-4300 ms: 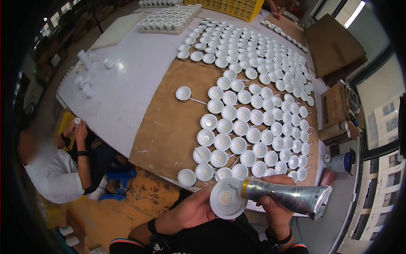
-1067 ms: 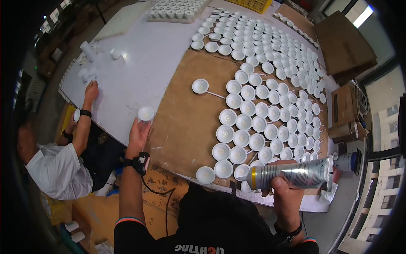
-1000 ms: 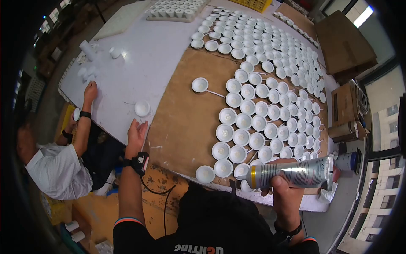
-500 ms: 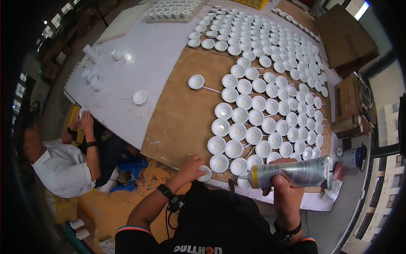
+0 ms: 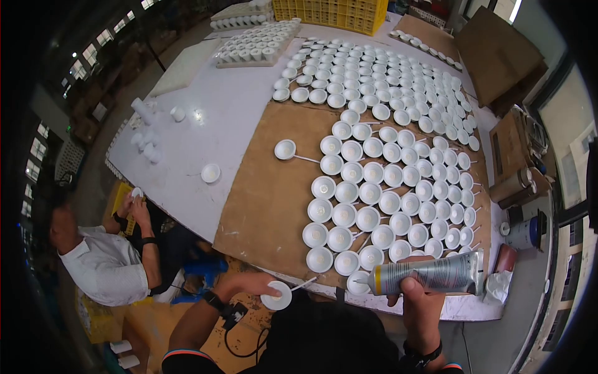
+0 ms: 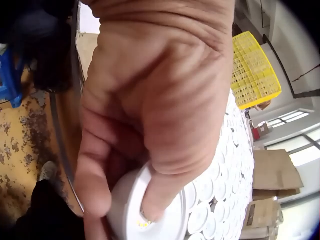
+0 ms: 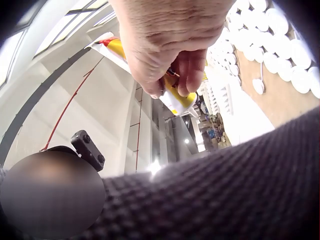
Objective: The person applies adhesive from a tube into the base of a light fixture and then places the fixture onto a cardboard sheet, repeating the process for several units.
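My left hand (image 5: 254, 284) pinches a round white cup (image 5: 276, 297) at the table's front edge, a thin white stem sticking out to its right. In the left wrist view the thumb lies inside the cup (image 6: 172, 220), by small yellow dots. My right hand (image 5: 422, 305) grips a silver tube (image 5: 430, 274) with a yellow band, its nozzle pointing left above the front row. The right wrist view shows the fingers curled round the tube (image 7: 176, 102). Rows of similar white cups (image 5: 344, 214) cover the brown board (image 5: 249, 206).
One cup (image 5: 210, 173) lies on the white table (image 5: 180, 149), left of the board. At the left, a seated person (image 5: 106, 255) holds a small white part. A yellow crate (image 5: 330, 14) and a tray of white parts (image 5: 258, 47) stand at the back; cardboard (image 5: 501, 56) leans at the right.
My left hand went out to the left, let go of a cup on the white table, came back and took hold of another at the front edge. My right hand still holds the tube.
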The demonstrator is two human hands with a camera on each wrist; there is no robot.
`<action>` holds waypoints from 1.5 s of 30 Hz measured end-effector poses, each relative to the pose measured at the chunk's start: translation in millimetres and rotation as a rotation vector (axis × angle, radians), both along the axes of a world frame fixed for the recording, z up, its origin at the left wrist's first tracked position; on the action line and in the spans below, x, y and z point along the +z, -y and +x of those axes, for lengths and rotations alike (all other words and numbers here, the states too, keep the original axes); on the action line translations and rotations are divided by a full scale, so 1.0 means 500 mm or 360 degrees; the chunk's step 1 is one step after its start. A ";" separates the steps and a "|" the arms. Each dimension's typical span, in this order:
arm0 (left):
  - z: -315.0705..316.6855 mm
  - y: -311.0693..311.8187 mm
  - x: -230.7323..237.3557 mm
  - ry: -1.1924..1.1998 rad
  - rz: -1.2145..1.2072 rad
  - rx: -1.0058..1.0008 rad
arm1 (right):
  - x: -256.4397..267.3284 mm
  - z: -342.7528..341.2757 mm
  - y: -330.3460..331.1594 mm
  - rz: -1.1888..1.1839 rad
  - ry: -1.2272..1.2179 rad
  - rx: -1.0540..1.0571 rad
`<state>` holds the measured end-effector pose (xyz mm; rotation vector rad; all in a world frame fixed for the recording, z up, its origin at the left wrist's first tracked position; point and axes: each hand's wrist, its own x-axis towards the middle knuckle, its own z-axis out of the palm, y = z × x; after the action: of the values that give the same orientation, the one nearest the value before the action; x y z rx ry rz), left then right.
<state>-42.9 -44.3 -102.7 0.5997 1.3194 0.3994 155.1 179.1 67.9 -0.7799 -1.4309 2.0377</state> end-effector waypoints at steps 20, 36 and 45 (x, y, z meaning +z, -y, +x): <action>0.139 -0.107 0.236 0.1904 0.0915 0.1410 | 0.042 -0.014 0.028 0.0100 -0.0181 0.0150; 0.166 -0.126 0.249 0.1999 0.0756 0.1648 | 0.053 -0.037 0.017 0.0789 -0.0053 0.0415; 0.169 -0.128 0.237 0.2001 0.0738 0.1638 | 0.055 -0.047 0.027 0.0769 0.0089 0.0266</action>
<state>41.5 19.6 15.7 -0.0970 0.1756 1.6339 131.9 165.4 95.5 -0.5265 -1.9717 1.6800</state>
